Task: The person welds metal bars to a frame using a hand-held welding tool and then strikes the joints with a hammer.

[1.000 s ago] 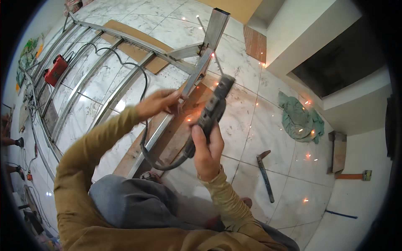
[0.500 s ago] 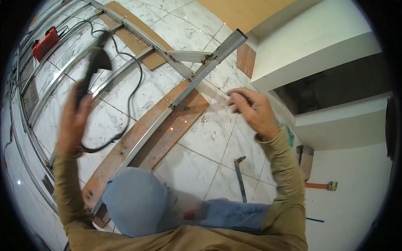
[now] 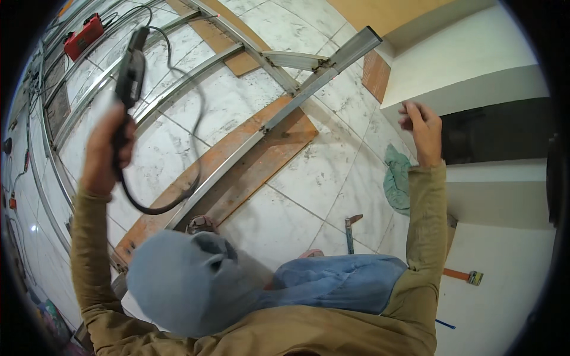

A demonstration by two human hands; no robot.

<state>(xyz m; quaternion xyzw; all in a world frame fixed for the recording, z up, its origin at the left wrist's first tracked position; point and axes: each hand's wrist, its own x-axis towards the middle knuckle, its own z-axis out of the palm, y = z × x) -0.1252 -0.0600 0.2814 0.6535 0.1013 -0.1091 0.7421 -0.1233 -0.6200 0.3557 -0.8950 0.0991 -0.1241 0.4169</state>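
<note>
My left hand [image 3: 108,145] is wrapped round the handle of a black welding electrode holder [image 3: 132,74], held up above the metal frame at the left. Its thick black cable [image 3: 157,210] leaves below the hand and loops up toward the far left. My right hand [image 3: 423,132] is raised at the right, its fingers curled in; whether they hold anything is hidden. Across the middle runs a welded frame of square metal tubes [image 3: 234,155], with a short brace [image 3: 294,60] at its far corner. A rusty orange board [image 3: 279,160] lies under the tube nearest me.
A red box [image 3: 83,37] with cables stands at the far left. A hammer-like tool [image 3: 350,232] lies on the tiled floor [image 3: 297,210] by my jeans-clad leg [image 3: 335,283]. Near the right wall are a green cloth [image 3: 396,181] and an orange-handled brush [image 3: 463,275].
My right hand has moved right, away from the frame, toward the wall. The electrode holder has turned in my left hand. My view has shifted, showing the green cloth and more of my legs.
</note>
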